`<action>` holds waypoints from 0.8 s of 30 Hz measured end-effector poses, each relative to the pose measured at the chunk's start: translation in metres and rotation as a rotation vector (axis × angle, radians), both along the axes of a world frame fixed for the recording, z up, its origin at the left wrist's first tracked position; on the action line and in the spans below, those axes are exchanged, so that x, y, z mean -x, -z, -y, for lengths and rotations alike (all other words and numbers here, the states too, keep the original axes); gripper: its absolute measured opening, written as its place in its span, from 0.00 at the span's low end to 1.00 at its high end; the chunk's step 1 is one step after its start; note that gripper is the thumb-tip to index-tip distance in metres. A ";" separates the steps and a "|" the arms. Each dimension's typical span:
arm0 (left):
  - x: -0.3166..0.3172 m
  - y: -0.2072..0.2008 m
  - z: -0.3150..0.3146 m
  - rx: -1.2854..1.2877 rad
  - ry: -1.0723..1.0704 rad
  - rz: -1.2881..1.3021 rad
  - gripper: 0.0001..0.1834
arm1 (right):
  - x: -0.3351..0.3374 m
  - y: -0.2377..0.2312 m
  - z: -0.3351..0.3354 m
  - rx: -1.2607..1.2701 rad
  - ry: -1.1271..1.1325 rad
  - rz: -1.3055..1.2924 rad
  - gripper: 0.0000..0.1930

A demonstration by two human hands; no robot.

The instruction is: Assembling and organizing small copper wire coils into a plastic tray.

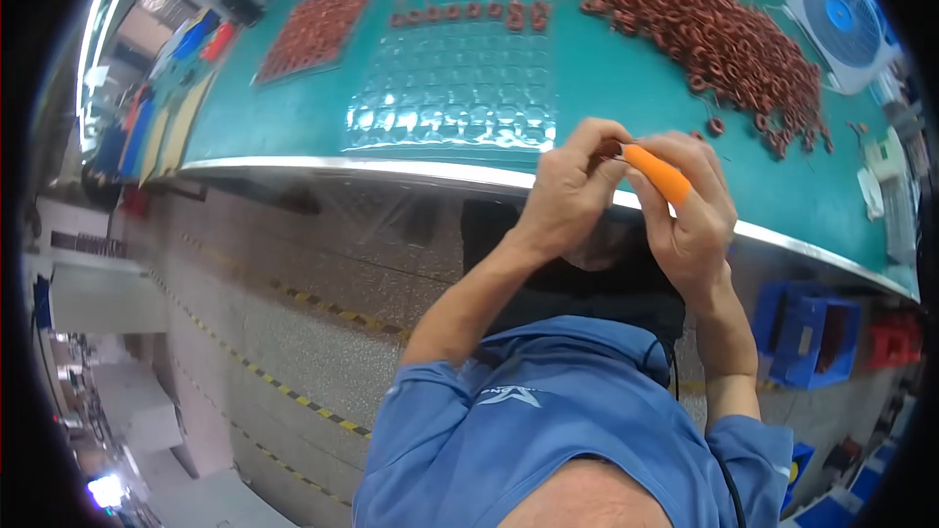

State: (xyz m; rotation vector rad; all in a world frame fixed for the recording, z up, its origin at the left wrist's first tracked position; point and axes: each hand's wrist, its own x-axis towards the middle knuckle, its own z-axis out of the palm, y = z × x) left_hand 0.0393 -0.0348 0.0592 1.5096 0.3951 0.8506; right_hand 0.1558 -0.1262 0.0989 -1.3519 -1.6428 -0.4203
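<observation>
Just over the bench's front edge, my left hand (572,191) and my right hand (694,215) meet with their fingertips closed. Between them shows a small reddish-brown coil (609,150), mostly hidden by the fingers. An orange cover (660,174), which looks like a finger cot, sits on a finger of my right hand. To the left of my hands lies a clear plastic tray (450,88) with rows of round pockets. Several coils (473,11) with upright wire ends stand along its far edge; the nearer pockets hold none.
A big heap of coils (685,15) covers the right of the green bench (626,88), a loose coil (716,125) beside it. A filled tray (321,27) lies at left. A fan (839,12) stands at far right. Blue crates (807,332) are below the bench.
</observation>
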 end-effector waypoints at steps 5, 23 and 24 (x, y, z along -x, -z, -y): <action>-0.002 -0.003 0.009 0.181 0.164 0.143 0.09 | -0.009 -0.011 0.013 0.036 -0.006 -0.124 0.08; 0.000 0.003 0.002 0.234 0.059 0.099 0.09 | -0.016 0.035 -0.011 0.244 -0.145 -1.008 0.12; -0.001 0.003 0.002 0.234 0.061 0.099 0.09 | -0.017 0.035 -0.009 0.226 -0.162 -1.002 0.13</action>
